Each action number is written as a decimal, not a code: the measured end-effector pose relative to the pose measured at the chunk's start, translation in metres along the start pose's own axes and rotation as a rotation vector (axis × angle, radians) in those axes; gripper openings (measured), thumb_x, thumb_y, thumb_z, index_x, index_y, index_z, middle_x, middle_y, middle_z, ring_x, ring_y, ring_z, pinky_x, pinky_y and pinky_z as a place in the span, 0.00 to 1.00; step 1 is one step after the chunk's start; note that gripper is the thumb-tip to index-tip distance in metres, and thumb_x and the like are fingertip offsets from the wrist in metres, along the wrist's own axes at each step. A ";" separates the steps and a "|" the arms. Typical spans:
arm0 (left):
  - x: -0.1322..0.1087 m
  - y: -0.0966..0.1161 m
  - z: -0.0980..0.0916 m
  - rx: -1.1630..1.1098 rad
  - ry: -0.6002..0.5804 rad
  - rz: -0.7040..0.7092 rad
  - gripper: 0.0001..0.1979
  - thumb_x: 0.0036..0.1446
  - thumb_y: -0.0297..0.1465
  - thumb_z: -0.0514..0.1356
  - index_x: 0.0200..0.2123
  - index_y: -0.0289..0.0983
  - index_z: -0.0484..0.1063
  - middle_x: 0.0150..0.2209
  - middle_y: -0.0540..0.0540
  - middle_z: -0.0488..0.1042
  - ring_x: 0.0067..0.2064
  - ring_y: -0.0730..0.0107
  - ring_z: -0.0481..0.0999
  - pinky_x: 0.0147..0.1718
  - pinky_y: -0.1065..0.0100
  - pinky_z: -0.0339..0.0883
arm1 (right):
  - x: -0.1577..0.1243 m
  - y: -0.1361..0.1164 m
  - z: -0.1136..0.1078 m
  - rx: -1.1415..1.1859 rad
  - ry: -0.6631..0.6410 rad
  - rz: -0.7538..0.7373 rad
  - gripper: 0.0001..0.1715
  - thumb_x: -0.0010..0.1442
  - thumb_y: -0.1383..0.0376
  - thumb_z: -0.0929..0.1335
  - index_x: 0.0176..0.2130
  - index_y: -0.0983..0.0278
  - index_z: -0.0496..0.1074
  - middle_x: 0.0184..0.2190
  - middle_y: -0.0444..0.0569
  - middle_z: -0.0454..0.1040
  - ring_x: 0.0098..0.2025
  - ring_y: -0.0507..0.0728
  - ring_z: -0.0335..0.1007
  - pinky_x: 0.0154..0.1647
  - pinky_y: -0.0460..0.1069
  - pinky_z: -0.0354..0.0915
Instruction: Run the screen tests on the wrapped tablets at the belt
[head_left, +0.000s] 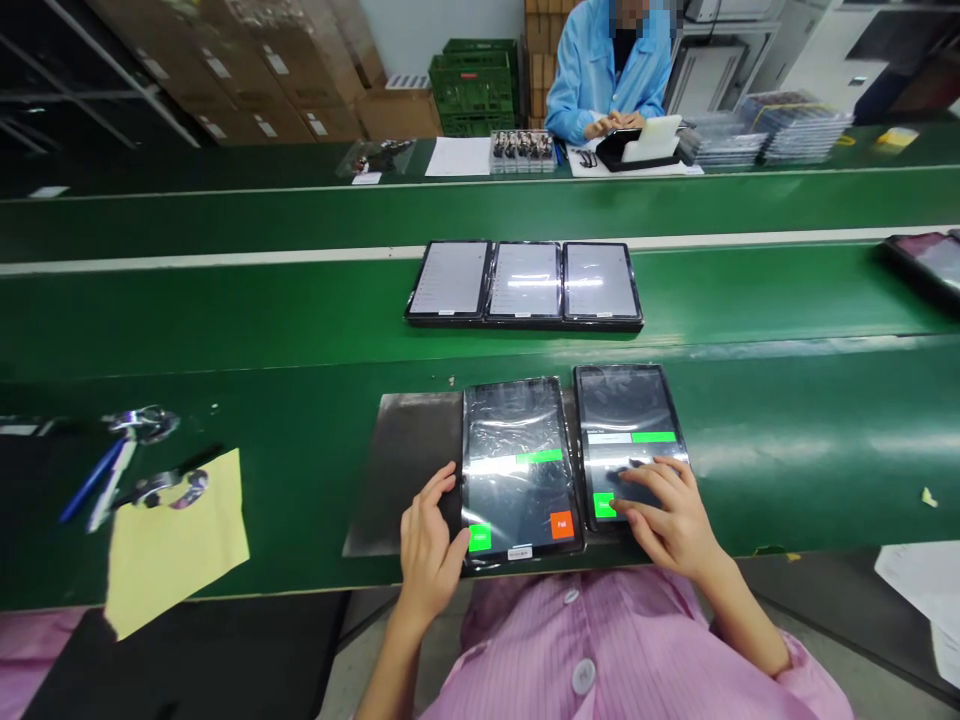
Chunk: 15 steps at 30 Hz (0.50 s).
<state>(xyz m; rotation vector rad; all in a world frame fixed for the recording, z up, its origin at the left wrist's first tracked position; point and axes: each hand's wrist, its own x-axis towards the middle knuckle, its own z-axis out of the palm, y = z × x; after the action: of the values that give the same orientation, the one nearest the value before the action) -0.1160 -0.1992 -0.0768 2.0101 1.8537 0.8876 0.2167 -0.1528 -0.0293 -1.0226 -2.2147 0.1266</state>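
Note:
Two tablets lie face up at the front edge of the green bench. The left tablet point(517, 500) shows a green button, an orange "Fail" button and a glossy, wrinkled film. My left hand point(431, 545) rests at its lower left edge, fingers apart, with the thumb by the green button. Over the right tablet point(622, 400) is my right hand point(671, 515), its fingers spread and a fingertip at the green button on the screen. That hand covers the tablet's lower right part. Under the left tablet, a dark mat point(409, 450) sticks out to the left.
Three lit tablets point(525, 280) lie in a row on the green belt ahead. Pens point(109, 485) and a yellow paper point(184, 550) are at the left. Another dark device point(930, 265) is at the far right. Across the belt, a person in blue point(607, 75) handles a tablet.

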 end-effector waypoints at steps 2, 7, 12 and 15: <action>0.000 0.000 0.000 0.009 0.000 0.009 0.23 0.63 0.39 0.49 0.59 0.38 0.57 0.63 0.34 0.65 0.59 0.51 0.69 0.52 0.54 0.60 | 0.001 0.000 0.002 0.007 -0.007 0.002 0.18 0.65 0.71 0.61 0.35 0.59 0.79 0.42 0.50 0.75 0.43 0.58 0.71 0.53 0.61 0.61; -0.001 -0.001 0.000 0.070 -0.022 0.044 0.26 0.63 0.42 0.53 0.61 0.39 0.56 0.63 0.31 0.65 0.59 0.49 0.69 0.52 0.52 0.61 | 0.001 -0.007 0.005 0.035 -0.060 -0.020 0.19 0.67 0.68 0.62 0.34 0.59 0.80 0.46 0.51 0.75 0.45 0.59 0.70 0.54 0.61 0.59; -0.003 -0.012 0.004 0.092 -0.017 0.058 0.26 0.64 0.42 0.51 0.62 0.40 0.56 0.63 0.33 0.66 0.59 0.50 0.70 0.52 0.51 0.61 | 0.012 0.035 -0.005 0.133 -0.066 0.095 0.18 0.69 0.62 0.62 0.39 0.54 0.81 0.52 0.49 0.74 0.52 0.62 0.68 0.59 0.63 0.54; -0.005 -0.026 0.006 0.123 -0.006 0.102 0.26 0.65 0.43 0.50 0.63 0.41 0.55 0.63 0.35 0.67 0.58 0.51 0.72 0.51 0.52 0.63 | 0.044 0.101 -0.013 0.442 0.122 0.556 0.15 0.68 0.58 0.64 0.42 0.57 0.80 0.49 0.50 0.74 0.54 0.62 0.67 0.58 0.58 0.60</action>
<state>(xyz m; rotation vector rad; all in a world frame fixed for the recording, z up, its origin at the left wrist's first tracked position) -0.1333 -0.1985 -0.0977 2.1956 1.8586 0.8116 0.2697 -0.0551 -0.0312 -1.3111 -1.6355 0.7422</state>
